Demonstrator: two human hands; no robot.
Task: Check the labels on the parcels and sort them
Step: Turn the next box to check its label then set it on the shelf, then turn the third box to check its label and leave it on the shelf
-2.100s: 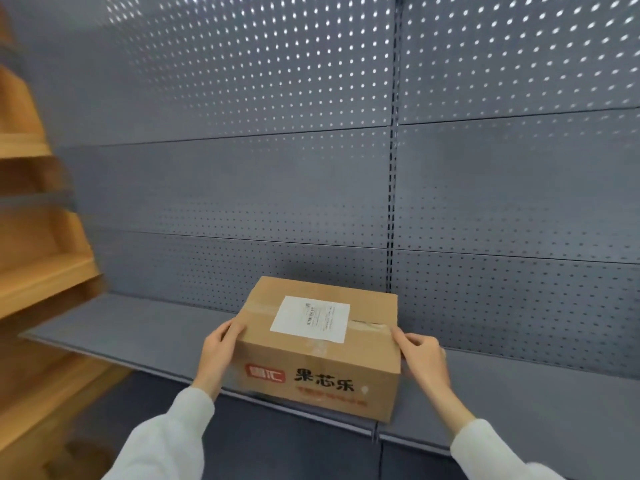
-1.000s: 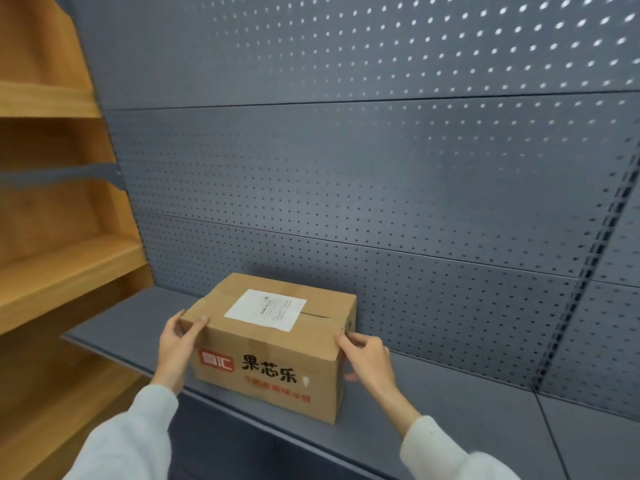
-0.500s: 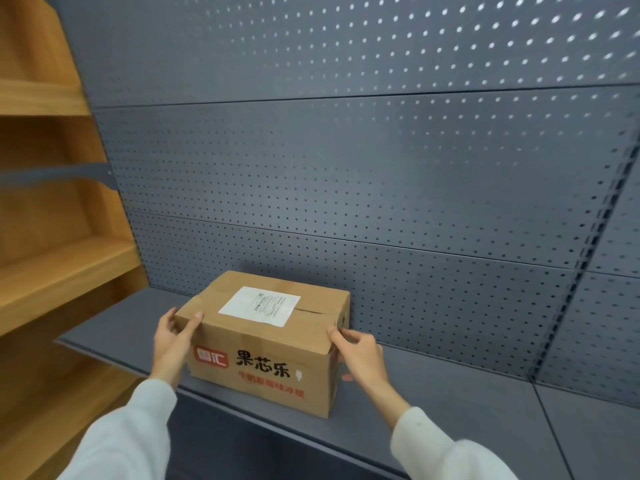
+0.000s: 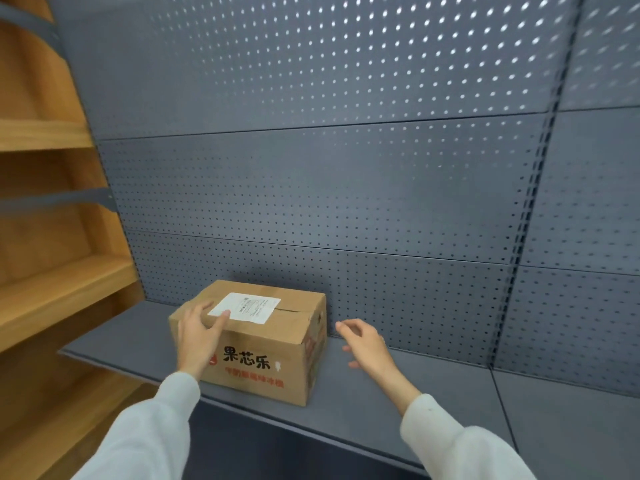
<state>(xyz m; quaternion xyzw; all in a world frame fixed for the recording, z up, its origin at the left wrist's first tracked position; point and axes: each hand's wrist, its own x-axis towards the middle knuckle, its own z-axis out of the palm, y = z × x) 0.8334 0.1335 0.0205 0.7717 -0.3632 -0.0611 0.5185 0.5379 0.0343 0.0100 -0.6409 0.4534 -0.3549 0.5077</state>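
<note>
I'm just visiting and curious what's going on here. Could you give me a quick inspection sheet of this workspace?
Surface: grey metal shelf, the parcel standing on it.
Job's things: one cardboard box, taped shut, upright, white label on top, print too small to read.
Clutter: nothing seen.
Hands: left hand lies with straight fingers on the box's top near corner, a fingertip at the label's edge; right hand open, beside the box, touching nothing.
Cables: nothing seen.
Surroundings: grey perforated back panel behind the box; wooden shelves on the left.
</note>
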